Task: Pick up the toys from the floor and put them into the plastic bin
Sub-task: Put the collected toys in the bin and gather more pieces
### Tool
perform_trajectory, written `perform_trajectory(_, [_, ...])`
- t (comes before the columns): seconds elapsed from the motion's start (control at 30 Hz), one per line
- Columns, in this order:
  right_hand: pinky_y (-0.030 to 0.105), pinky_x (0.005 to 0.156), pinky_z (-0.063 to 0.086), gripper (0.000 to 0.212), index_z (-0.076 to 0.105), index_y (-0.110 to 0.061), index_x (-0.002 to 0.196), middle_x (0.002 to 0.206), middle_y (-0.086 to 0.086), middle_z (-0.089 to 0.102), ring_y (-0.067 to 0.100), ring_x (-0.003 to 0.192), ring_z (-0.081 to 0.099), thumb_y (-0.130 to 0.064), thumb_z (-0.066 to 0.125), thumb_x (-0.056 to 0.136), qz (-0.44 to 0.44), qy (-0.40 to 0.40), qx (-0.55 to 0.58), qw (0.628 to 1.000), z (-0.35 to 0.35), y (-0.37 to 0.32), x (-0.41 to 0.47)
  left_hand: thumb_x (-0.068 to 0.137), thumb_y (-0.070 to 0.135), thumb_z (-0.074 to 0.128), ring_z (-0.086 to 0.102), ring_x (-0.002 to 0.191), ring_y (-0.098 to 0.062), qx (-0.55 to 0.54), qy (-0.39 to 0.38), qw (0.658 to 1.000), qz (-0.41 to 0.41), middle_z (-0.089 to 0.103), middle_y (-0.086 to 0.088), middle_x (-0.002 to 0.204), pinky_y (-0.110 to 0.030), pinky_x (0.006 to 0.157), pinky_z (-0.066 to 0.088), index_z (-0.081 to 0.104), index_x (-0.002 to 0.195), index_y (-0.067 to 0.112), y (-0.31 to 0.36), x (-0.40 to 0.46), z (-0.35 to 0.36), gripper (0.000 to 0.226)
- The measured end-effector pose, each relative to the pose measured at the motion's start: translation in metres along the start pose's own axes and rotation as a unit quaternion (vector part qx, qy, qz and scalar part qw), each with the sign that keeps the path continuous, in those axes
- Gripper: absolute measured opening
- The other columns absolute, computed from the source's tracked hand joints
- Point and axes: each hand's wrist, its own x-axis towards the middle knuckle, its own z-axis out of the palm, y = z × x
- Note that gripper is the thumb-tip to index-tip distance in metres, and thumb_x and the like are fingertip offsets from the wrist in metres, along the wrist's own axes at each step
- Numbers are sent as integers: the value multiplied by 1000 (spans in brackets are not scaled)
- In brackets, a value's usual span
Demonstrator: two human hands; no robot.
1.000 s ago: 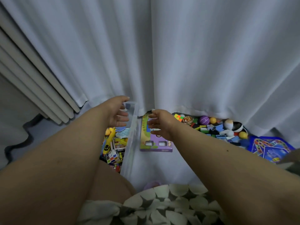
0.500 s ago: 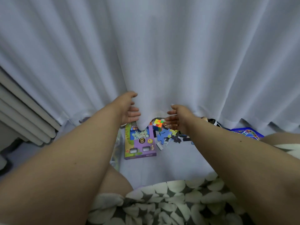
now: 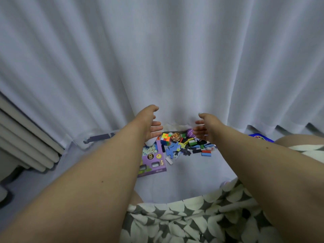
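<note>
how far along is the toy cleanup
Done: nothing can be confirmed; the clear bin shows only an edge at left. In hand: nothing, left hand and right hand are open above the pile. Left: cube, purple box, scattered blocks.

Left hand (image 3: 149, 122) and right hand (image 3: 207, 128), fingers straight, palms facing, empty, above toy pile (image 3: 185, 146) at curtain (image 3: 175, 58) hem; purple box (image 3: 152, 158) beside.
</note>
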Motion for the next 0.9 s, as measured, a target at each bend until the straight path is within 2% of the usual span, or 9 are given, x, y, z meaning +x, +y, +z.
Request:
perform_trajectory(0.27, [31, 67, 49, 40, 56, -3, 105, 78, 14, 60, 24, 70, 57, -39, 42, 97, 33, 33, -41, 998, -3, 14, 28, 91, 41, 50, 61, 103, -29, 1, 1, 1000, -27, 57, -17, 116, -39, 80, 53, 46, 129, 7, -14, 39, 6, 51])
perform_trajectory(0.37, [34, 76, 51, 42, 58, -1, 111, 85, 16, 63, 27, 76, 60, -37, 44, 95, 48, 50, -68, 995, -10, 21, 46, 92, 41, 50, 61, 104, -29, 3, 9, 999, -49, 57, -18, 116, -39, 78, 53, 47, 124, 7, -22, 65, 11, 47])
perform_trajectory(0.47, [37, 84, 51, 41, 56, -1, 116, 81, 15, 60, 28, 83, 59, -34, 45, 96, 72, 74, -88, 991, -20, 25, 65, 92, 40, 49, 61, 104, -29, 11, 12, 997, -73, 57, -18, 116, -41, 83, 53, 48, 120, 7, -34, 93, 20, 44])
perform_trajectory(0.57, [33, 70, 51, 45, 48, -4, 128, 80, 14, 57, 26, 75, 57, -36, 43, 97, 79, 82, -102, 988, -27, 33, 91, 92, 39, 50, 61, 105, -30, 24, 5, 995, -100, 57, -18, 116, -42, 91, 51, 47, 127, 6, -50, 119, 30, 48])
perform_trajectory(0.67, [29, 63, 46, 44, 52, -2, 125, 85, 15, 57, 24, 71, 53, -36, 43, 98, 93, 88, -143, 981, -35, 48, 120, 92, 39, 50, 60, 107, -28, 41, -1, 991, -126, 57, -17, 116, -41, 90, 50, 49, 123, 8, -68, 146, 39, 44])
perform_trajectory(0.73, [28, 59, 43, 42, 53, 1, 122, 83, 15, 55, 23, 68, 51, -33, 45, 97, 104, 91, -183, 973, -39, 59, 139, 92, 39, 50, 61, 96, -26, 68, 1, 989, -133, 58, -14, 102, -37, 83, 51, 52, 117, 11, -81, 167, 46, 37])
perform_trajectory(0.8, [27, 58, 42, 40, 53, 3, 122, 85, 16, 55, 24, 70, 51, -28, 48, 96, 110, 86, -232, 963, -44, 74, 156, 92, 37, 51, 52, 71, -21, 101, 6, 985, -140, 50, -9, 84, -31, 70, 49, 55, 114, 13, -96, 187, 53, 33])
perform_trajectory(0.83, [28, 59, 43, 39, 54, 3, 122, 87, 18, 57, 24, 71, 51, -25, 49, 95, 108, 79, -262, 956, -46, 82, 164, 93, 34, 51, 49, 70, -20, 122, 3, 983, -140, 50, -10, 87, -31, 69, 47, 56, 119, 11, -104, 196, 56, 35])
perform_trajectory(0.9, [34, 72, 47, 37, 58, 2, 120, 104, 21, 64, 30, 83, 58, -22, 51, 93, 98, 62, -339, 934, -51, 96, 179, 96, 26, 49, 53, 88, -25, 180, -16, 974, -133, 55, -17, 107, -39, 85, 47, 51, 131, 5, -124, 215, 61, 40])
